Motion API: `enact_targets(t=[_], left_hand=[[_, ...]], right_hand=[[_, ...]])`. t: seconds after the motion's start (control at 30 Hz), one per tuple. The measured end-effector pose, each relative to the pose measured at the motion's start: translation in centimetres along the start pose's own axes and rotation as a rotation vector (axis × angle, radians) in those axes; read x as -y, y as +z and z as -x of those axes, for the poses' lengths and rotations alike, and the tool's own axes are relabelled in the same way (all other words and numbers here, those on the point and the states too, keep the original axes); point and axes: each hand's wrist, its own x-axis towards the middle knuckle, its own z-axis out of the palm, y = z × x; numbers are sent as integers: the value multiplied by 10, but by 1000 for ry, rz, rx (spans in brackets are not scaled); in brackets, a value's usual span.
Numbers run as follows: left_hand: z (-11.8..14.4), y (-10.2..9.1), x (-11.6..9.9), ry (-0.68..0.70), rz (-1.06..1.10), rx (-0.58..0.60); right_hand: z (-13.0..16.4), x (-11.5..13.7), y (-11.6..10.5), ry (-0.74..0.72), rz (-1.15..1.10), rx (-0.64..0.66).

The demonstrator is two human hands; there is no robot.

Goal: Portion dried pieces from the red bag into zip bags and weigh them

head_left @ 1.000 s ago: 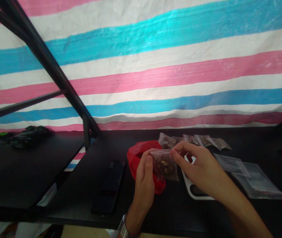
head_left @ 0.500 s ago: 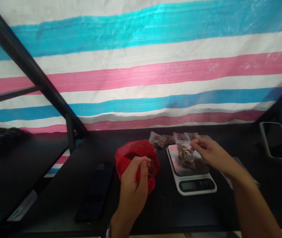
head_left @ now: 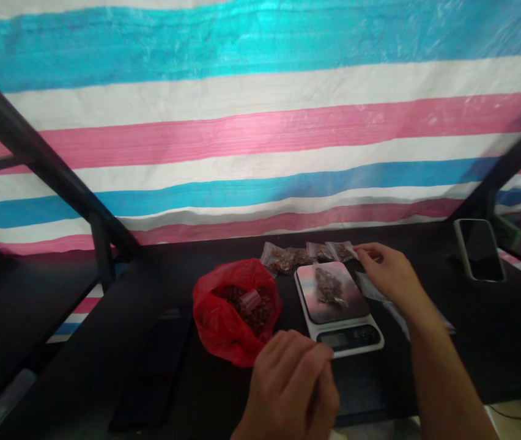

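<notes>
My left hand (head_left: 295, 385) is low in front of the scale, its fingers curled together; whatever they may hold is hidden. My right hand (head_left: 389, 272) is beyond the scale's right side, thumb and fingers bent close together. Its fingertips meet the edge of a small clear zip bag (head_left: 340, 251), but I cannot tell whether they grip it. On the steel plate of a white digital scale (head_left: 351, 347) lies a filled clear zip bag (head_left: 330, 287). To its left stands an open red plastic bag (head_left: 219, 324) of brown dried pieces, with a small clear plastic scoop or cup (head_left: 250, 300) on top.
Several filled zip bags (head_left: 282, 260) line the table behind the scale. Flat clear bags (head_left: 395, 315) lie under my right forearm. A phone (head_left: 479, 250) leans at the right, and a dark flat object (head_left: 155, 366) lies left. Black frame bars (head_left: 54, 165) slant before a striped sheet.
My right hand has let go of the zip bag on the scale and moved right. My left hand has come out of the red bag toward me. The view has shifted slightly right.
</notes>
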Motion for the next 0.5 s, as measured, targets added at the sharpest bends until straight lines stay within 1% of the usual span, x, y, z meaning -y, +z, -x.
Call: enact_targets(t=[0.07, 0.13, 0.27, 0.37, 0.43, 0.5], left_hand=[[0, 14, -9, 99, 59, 34], [1, 24, -14, 152, 80, 46], [6, 31, -15, 159, 65, 46], [13, 34, -16, 203, 54, 77], [19, 40, -18, 241, 42, 90], [25, 48, -21, 259, 31, 60]], right_hand=[[-1, -3, 1, 6, -25, -13], [-2, -6, 3, 8, -35, -2], [-4, -13, 7, -12, -47, 34], [-6, -15, 8, -41, -54, 55], [-7, -15, 7, -67, -59, 78], [-7, -15, 7, -110, -75, 119]])
